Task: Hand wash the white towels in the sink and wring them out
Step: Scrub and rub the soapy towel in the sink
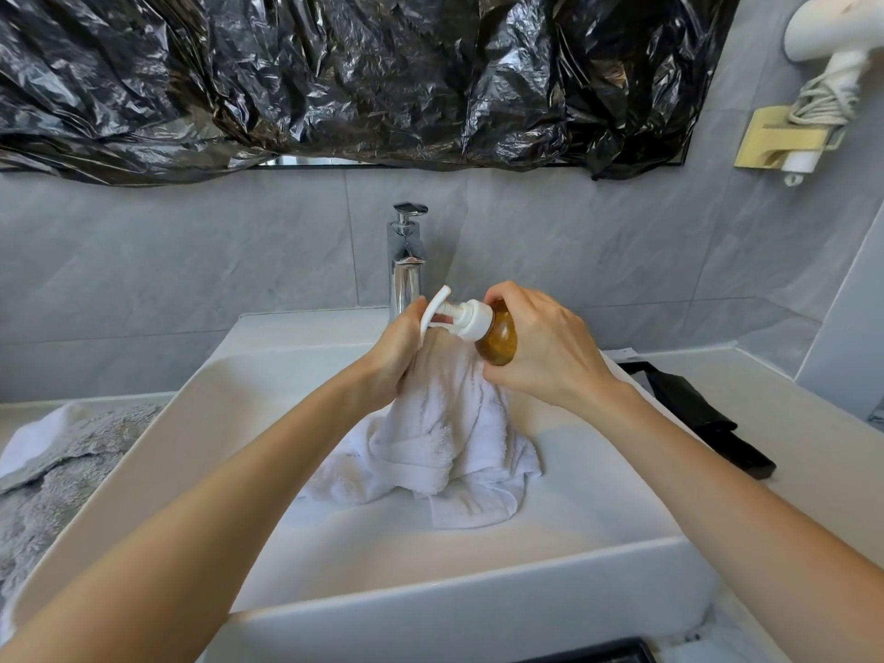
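Observation:
A white towel (445, 437) hangs bunched over the white sink (478, 590), its lower folds resting on the basin floor. My left hand (397, 356) grips the towel's top and touches the white pump head of an amber soap bottle (497, 339). My right hand (545, 351) grips that bottle, which lies tilted sideways above the towel with its nozzle pointing left.
A chrome tap (405, 260) stands behind the basin. More towels, grey and white (52, 461), lie on the counter at the left. A black pouch (703, 413) lies on the counter at the right. Black plastic sheeting (382, 74) covers the mirror; a hair dryer (832, 35) hangs top right.

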Action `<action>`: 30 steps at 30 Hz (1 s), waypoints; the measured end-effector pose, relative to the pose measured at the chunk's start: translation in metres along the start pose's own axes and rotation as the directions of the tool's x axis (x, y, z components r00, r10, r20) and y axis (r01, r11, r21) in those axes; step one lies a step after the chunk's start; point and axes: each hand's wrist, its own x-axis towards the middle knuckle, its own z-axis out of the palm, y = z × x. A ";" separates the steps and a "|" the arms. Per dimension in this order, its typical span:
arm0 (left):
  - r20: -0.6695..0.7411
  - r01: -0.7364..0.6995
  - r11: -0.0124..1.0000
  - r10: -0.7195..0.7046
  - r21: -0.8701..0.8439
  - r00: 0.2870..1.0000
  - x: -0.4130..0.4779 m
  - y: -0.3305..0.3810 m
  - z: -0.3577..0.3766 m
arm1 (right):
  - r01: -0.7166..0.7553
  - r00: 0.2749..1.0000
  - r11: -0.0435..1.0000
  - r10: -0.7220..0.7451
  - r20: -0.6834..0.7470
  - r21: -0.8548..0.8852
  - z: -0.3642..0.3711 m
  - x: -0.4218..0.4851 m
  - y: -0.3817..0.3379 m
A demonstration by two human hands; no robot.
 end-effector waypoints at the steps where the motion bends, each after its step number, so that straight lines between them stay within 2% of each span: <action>1: -0.013 0.029 1.000 -0.029 -0.013 1.000 -0.001 0.002 -0.003 | -0.059 0.998 0.996 0.058 0.014 0.069 -0.001 0.000 0.001; 5: -0.034 0.089 0.992 -0.093 -0.088 0.995 -0.004 0.005 -0.012 | -0.191 0.981 0.953 0.178 0.077 0.236 -0.003 0.001 -0.001; 8: -0.062 0.114 0.988 -0.120 -0.101 0.991 -0.005 0.005 -0.016 | -0.301 0.953 0.880 0.283 0.103 0.368 -0.001 0.002 -0.002; 11: -0.062 0.132 0.984 -0.140 -0.119 0.988 -0.005 0.007 -0.018 | -0.375 0.917 0.775 0.390 0.082 0.508 -0.001 0.012 -0.001; 15: -0.044 0.147 0.979 -0.155 -0.143 0.987 -0.003 0.007 -0.019 | -0.459 0.822 0.602 0.566 0.057 0.653 -0.001 0.041 0.007; 22: -0.068 0.181 0.976 -0.190 -0.125 0.979 0.006 0.002 -0.021 | -0.520 0.719 0.365 0.675 0.165 0.772 0.042 0.086 0.027; 26: -0.064 0.184 0.977 -0.192 -0.106 0.979 0.010 0.001 -0.023 | -0.539 0.707 0.327 0.677 0.206 0.776 0.069 0.099 0.035; 30: -0.081 0.176 0.979 -0.185 -0.108 0.979 0.014 -0.002 -0.024 | -0.530 0.726 0.349 0.657 0.201 0.773 0.085 0.110 0.041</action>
